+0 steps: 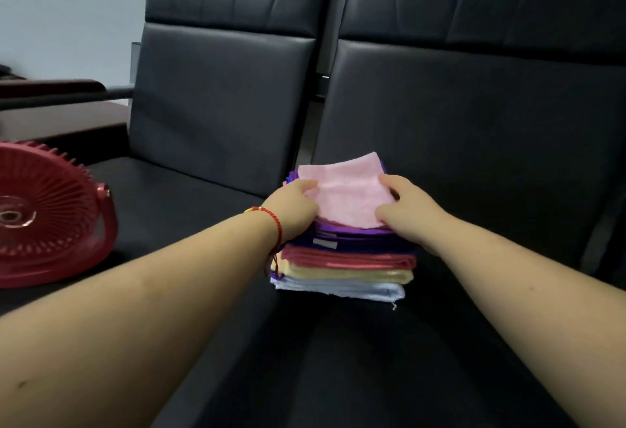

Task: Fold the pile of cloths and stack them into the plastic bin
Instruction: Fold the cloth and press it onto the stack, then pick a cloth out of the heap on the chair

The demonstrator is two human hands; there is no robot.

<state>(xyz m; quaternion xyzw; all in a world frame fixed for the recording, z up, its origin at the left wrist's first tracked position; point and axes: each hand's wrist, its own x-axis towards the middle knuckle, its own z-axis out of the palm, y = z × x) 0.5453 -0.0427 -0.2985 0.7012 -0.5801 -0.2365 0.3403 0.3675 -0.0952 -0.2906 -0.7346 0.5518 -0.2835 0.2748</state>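
- A stack of folded cloths (pixel 345 258) sits on the black padded seat (pixel 338 360), near its back edge where the two backrest panels meet.
- Layers from the bottom: white, yellow, red, dark blue, purple, with a pale pink folded cloth (pixel 345 190) on top.
- The left hand (pixel 294 207), with a red string bracelet (pixel 274 224) at its wrist, grips the stack's left side, fingers curled onto the pink cloth's left edge.
- The right hand (pixel 410 214) grips the stack's right side, thumb on the pink cloth.
- A dark red round plastic fan (pixel 50 214) lies well apart, at the seat's left edge.
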